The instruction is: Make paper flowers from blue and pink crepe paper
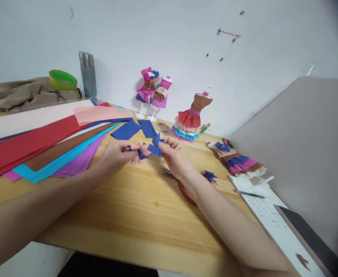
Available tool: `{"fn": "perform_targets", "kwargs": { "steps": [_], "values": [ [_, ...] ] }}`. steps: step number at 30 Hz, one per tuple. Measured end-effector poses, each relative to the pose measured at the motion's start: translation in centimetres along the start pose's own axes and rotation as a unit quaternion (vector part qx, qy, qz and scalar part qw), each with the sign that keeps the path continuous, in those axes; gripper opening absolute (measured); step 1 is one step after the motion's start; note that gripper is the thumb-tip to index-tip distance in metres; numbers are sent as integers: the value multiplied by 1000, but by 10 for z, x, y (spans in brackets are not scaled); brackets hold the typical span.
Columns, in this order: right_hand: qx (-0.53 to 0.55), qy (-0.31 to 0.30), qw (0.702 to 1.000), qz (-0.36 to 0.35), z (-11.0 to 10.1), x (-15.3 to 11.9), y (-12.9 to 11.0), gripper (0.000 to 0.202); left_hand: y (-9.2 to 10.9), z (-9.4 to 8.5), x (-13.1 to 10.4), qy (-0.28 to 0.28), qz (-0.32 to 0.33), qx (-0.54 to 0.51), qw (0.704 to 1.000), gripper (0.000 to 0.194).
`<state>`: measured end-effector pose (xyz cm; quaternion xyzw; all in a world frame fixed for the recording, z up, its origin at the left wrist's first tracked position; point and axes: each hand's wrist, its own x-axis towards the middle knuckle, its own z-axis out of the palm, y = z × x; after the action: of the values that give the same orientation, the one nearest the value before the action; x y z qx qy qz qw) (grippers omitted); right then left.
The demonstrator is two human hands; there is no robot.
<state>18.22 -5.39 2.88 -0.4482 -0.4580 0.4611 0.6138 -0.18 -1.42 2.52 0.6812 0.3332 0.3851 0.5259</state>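
Between my two hands, above the middle of the table, is a strand of blue and pink crepe paper flowers (144, 151). My left hand (115, 154) is closed on its pink end at the left. The fingertips of my right hand (176, 154) pinch the blue flower (156, 145) at the other end. Below my right wrist lie scissors (186, 193) with red handles, partly hidden by the arm. A small blue paper tuft (209, 177) rests to the right of that wrist. Two blue paper pieces (126, 130) lie just beyond my hands.
Long coloured paper sheets (30, 154) cover the left side. Behind them stand a grey flask (88, 75) and a green tape roll (62, 80). Small dress forms (196, 111) in paper dresses line the wall. At right are a paper dress (241, 161), written sheets (261, 204) and a phone-like dark slab (307, 234).
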Motion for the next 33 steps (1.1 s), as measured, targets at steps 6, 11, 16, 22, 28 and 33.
{"fn": "perform_targets", "kwargs": {
  "steps": [6,11,16,22,28,33],
  "values": [
    [19,-8,999,39,-2,1,0,27,-7,-6,8,20,-131,-66,989,17],
    [47,-20,995,87,-4,3,2,28,-15,-6,10,20,-157,-139,978,14],
    [45,-33,992,112,-3,4,1,33,-18,-5,12,10,-168,-156,973,13],
    [-58,-30,996,68,-3,1,6,30,-13,-3,12,17,-189,-164,968,7],
    [-149,-25,988,-13,0,0,4,24,-19,-3,11,9,-188,-142,972,11],
    [-230,-25,969,-92,4,-8,0,18,-26,-5,13,-31,-152,-65,986,19]
  ]
}}
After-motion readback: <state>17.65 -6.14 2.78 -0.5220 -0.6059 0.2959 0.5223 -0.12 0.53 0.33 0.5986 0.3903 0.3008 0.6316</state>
